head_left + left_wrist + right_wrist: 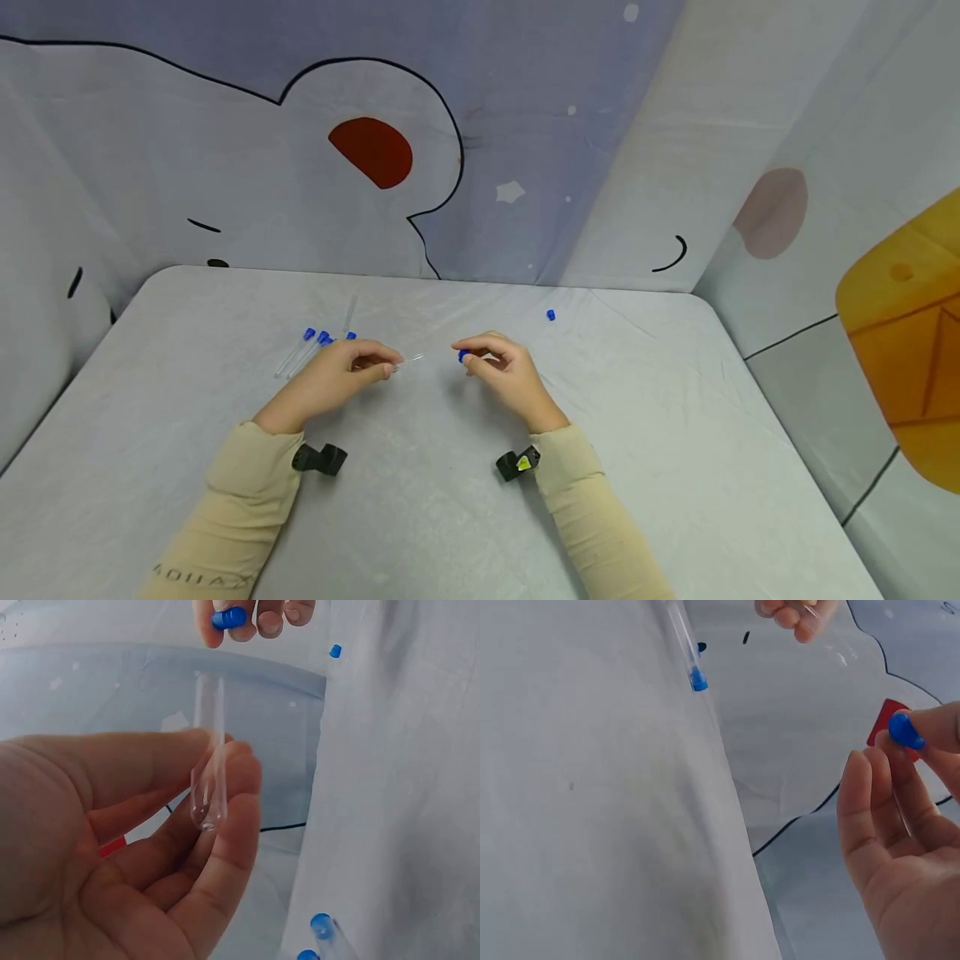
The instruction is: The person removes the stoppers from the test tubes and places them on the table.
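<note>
My left hand (341, 375) pinches a clear test tube (209, 712) between thumb and fingers. In the left wrist view its rounded bottom lies against the fingers, and its uncapped end points toward the other hand. A small blue cap (905, 731) is pinched between the thumb and index finger of my right hand (508, 373). A gap separates the cap from the tube's mouth. Beyond the left hand lie several tubes with blue caps (309, 333), partly hidden by that hand.
Another blue cap (551, 315) lies alone toward the back right of the white-covered table (675, 500). An uncapped clear tube (350, 312) lies at the back left, near the capped ones. A printed cloth backdrop (525, 125) rises behind the table's far edge.
</note>
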{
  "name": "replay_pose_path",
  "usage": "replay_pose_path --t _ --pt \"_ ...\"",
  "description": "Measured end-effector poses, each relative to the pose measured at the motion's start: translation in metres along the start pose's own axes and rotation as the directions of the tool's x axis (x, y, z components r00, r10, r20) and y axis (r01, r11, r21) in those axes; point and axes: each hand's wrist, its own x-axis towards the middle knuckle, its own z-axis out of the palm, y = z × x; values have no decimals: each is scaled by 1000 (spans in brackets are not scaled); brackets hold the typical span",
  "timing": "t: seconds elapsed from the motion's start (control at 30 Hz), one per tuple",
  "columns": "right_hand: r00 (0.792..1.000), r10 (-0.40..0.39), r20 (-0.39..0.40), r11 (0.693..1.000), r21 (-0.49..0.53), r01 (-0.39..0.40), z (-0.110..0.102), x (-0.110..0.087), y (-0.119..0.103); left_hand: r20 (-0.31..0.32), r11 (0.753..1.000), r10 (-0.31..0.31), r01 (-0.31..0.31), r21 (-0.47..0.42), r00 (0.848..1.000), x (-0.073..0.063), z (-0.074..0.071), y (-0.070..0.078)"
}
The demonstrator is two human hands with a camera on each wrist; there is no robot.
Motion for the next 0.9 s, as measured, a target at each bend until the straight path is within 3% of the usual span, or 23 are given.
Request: replay_pose_path --t 0.23,0.47,0.67,0.73,0.9 --pt "994 38 -103 999 -9 -39 -10 -2 -21 -76 996 -46 40 -78 996 1 -2 -14" --pt "968 106 -229 994 13 -106 -26 -1 -22 -138 991 -97 83 -104 986 2 -7 -26" --pt "940 139 -311 989 -3 -147 -44 2 -15 -172 982 -123 95 -162 977 4 -19 -33" --pt "931 138 -338 988 -14 -151 -54 4 -2 -199 983 -120 89 -160 973 7 -24 -36" --pt "915 157 -371 981 -46 -187 -80 11 27 -291 985 -159 133 -108 943 12 -37 -38"
